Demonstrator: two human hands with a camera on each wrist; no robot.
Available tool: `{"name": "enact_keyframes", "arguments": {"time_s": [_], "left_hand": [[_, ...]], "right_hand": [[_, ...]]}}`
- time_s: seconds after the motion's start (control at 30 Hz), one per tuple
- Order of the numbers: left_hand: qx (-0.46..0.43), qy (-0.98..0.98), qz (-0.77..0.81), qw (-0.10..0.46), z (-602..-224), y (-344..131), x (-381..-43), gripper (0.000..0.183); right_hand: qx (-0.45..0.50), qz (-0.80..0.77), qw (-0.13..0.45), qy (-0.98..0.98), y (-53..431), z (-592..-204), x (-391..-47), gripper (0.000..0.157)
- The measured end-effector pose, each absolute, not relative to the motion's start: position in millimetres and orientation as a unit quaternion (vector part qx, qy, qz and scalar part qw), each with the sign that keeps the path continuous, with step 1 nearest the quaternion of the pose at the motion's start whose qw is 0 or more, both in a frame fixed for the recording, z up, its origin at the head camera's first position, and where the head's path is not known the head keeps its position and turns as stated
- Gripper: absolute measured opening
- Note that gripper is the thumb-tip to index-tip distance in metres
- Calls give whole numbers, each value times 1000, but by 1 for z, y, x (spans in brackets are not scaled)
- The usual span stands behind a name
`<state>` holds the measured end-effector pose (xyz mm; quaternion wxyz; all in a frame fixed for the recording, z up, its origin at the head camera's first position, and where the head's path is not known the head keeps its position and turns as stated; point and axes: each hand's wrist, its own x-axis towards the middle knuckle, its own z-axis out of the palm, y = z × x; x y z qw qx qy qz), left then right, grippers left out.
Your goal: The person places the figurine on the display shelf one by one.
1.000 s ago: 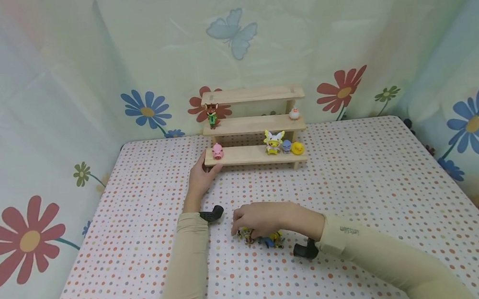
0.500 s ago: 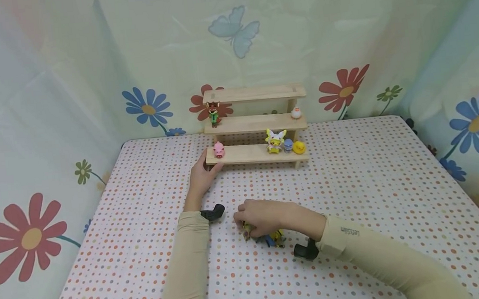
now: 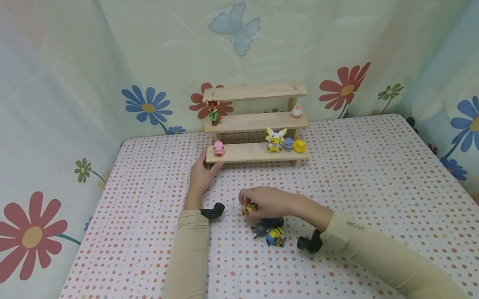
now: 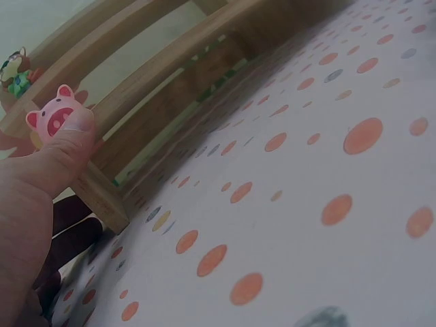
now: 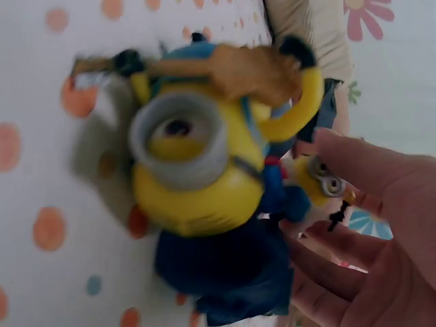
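Observation:
My left hand [image 3: 200, 176] grips the left end of a three-step wooden shelf [image 3: 244, 154]. In the left wrist view, its thumb lies by a pink pig figure [image 4: 60, 116] and its fingers reach under the board. My right hand [image 3: 270, 200] pinches a small Minion figure [image 5: 315, 182] between thumb and fingers, just above the table in front of the shelf. Below that hand, a yellow-and-blue Minion figure [image 3: 276, 236] with a guitar lies on the cloth. A dark figure [image 3: 261, 229] lies next to it, partly hidden by the hand in the head view.
On the bottom step stand a yellow figure with white ears [image 3: 275, 140], a small blue figure [image 3: 288, 144] and a yellow duck [image 3: 299, 146]. The middle step bears a fox figure [image 3: 213, 112] and a white chick-like figure [image 3: 296, 111]. Dotted cloth [image 3: 355, 181] covers the table.
My right hand has risen off the toy group and moved slightly away toward the shelf, taking the small Minion figure with it. The left hand stays on the shelf.

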<state>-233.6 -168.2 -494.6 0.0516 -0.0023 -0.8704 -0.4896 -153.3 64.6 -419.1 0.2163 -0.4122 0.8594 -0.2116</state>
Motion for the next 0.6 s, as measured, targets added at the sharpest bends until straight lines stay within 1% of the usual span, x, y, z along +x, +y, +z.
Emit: {"name": "enact_keyframes", "arguments": {"time_s": [0.1, 0.2, 0.27, 0.5, 0.6], "left_hand": [[0, -870, -491, 50, -493, -168, -233, 92], [0, -870, -490, 50, -494, -168, -233, 92], [1, -871, -488, 50, -494, -168, -233, 93], [4, -873, -486, 46, -495, -169, -234, 94], [0, -873, -486, 49, -496, -168, -235, 94]], "right_hand": [[-415, -222, 187, 862, 68, -423, -156, 27], [-412, -222, 150, 871, 69, -427, -159, 20], [-401, -222, 131, 879, 69, -429, -160, 18], [-355, -242, 121, 895, 71, -427, -164, 24], [-335, -243, 125, 902, 72, -426, -165, 31]]}}
